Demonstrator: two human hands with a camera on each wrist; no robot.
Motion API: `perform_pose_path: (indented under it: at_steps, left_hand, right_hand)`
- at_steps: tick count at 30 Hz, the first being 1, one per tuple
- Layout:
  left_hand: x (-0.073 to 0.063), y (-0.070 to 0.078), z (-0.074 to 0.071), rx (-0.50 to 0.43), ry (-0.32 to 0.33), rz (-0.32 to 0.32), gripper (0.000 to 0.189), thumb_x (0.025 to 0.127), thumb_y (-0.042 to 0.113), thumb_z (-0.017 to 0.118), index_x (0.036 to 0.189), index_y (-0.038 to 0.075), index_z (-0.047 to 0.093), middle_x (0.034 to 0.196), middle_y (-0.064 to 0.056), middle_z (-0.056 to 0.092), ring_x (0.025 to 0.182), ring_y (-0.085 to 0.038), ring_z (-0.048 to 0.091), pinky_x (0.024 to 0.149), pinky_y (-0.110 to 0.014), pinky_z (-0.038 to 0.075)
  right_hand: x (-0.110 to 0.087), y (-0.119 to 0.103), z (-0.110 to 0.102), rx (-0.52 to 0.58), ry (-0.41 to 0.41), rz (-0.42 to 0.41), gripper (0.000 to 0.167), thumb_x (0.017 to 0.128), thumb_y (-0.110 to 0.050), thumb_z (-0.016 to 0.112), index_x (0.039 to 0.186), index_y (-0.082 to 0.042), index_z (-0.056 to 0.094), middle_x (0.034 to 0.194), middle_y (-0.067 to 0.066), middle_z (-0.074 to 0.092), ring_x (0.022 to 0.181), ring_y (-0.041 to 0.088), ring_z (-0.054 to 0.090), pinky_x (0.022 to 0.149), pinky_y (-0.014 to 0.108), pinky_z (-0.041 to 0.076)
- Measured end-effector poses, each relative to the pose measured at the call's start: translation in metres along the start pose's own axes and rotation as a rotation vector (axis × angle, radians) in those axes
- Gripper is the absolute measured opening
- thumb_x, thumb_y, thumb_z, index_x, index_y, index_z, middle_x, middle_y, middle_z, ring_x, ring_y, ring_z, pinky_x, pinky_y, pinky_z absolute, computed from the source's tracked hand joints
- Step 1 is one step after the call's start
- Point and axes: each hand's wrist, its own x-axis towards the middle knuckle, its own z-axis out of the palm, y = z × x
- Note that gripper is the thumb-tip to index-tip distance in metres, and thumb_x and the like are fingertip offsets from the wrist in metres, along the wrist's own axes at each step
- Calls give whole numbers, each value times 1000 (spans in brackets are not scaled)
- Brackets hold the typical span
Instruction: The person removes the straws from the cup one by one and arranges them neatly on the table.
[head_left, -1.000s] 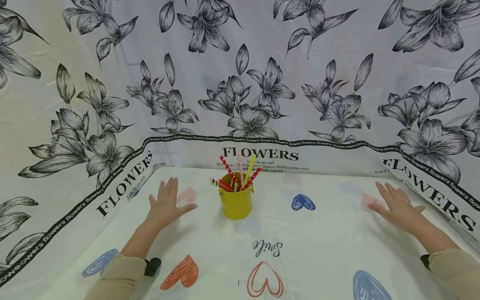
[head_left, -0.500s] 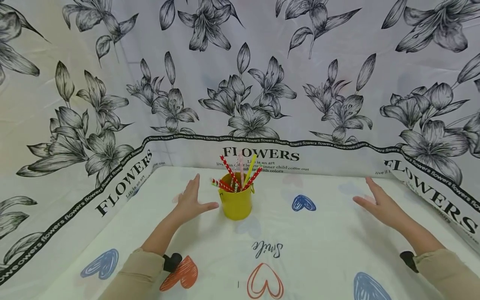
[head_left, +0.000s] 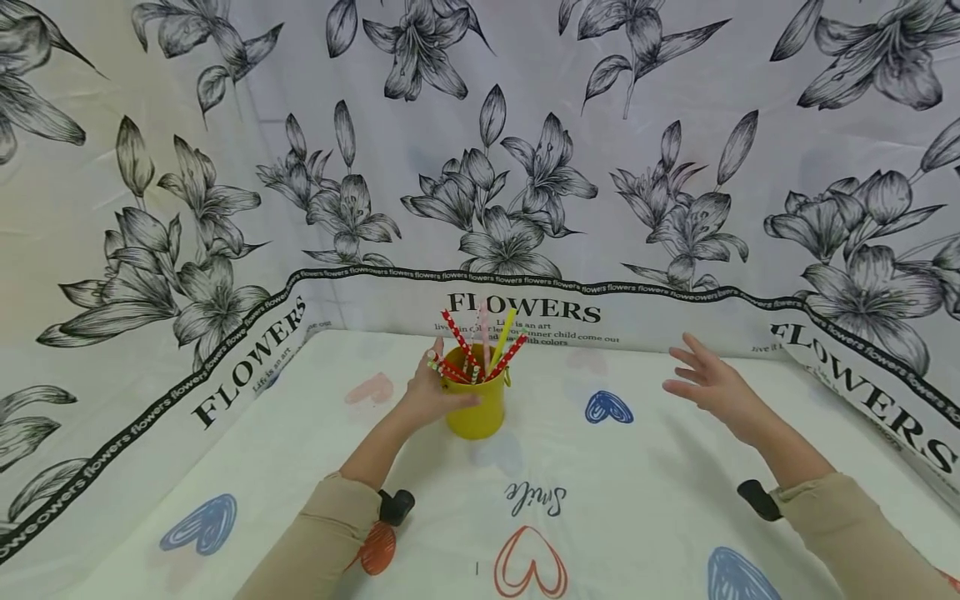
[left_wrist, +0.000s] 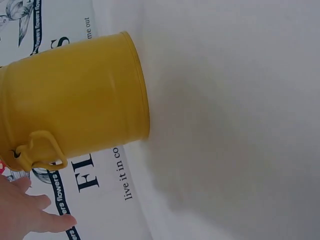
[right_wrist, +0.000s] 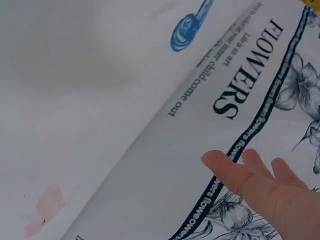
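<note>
A small yellow bucket stands upright on the table, filled with several paper straws, red with white dots, yellow and pale pink. My left hand is at the bucket's left side, thumb in front of it and fingers reaching up along its left edge. In the left wrist view the bucket fills the upper left with its handle loop, and spread fingers lie beside it; contact cannot be made out. Well to the right, my right hand hovers above the table with fingers extended, holding nothing.
A white cloth printed with hearts and "Smile" covers the table. Behind it hangs a curtain with black flower drawings and lettering. Dark wrist cameras sit at both sleeves.
My left hand has moved right, from apart on the left to the bucket's side. The right hand has come in leftward, still above the table. The bucket has stayed in place.
</note>
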Motion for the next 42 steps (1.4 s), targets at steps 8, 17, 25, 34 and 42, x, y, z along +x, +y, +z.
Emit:
perform_pose_path:
  at_steps: [8,17,25,34,42]
  left_hand:
    - [11,2,13,-117,73,67,104,71,29,88,151,12,24,147,-18,38,134,-40,36,104,-72,20]
    - [18,6,12,-202,68,126,77,76,21,85,138,13,41,134,-9,53,123,-29,50,104,-49,41]
    - [21,4,12,-256,-13,89,75,79,27,82,142,17,42,137,-9,54,126,-30,49,106,-48,39]
    - [23,5,14,-247,-21,49,75,81,30,80,143,17,41,139,-10,53,129,-31,47,107,-52,37]
    - [19,7,13,-230,-9,37,70,82,29,80,141,16,44,137,-11,55,126,-34,49,105,-54,38]
  right_hand:
    - [20,-11,29,152,-32,-32,93,97,-22,62,156,-16,-9,159,17,17,141,45,21,99,77,21]
    - [33,-20,51,291,-51,-46,86,98,-17,59,157,-16,-4,158,18,18,140,45,24,99,77,20]
    - [52,-25,69,328,-126,-37,81,99,-13,57,157,-16,0,159,14,18,141,41,24,102,75,17]
    - [77,-34,88,370,-169,-3,76,99,-9,56,158,-18,9,158,10,24,142,38,25,103,74,17]
    - [95,-44,107,382,-199,21,74,98,-11,58,157,-22,15,157,6,29,141,35,29,104,72,22]
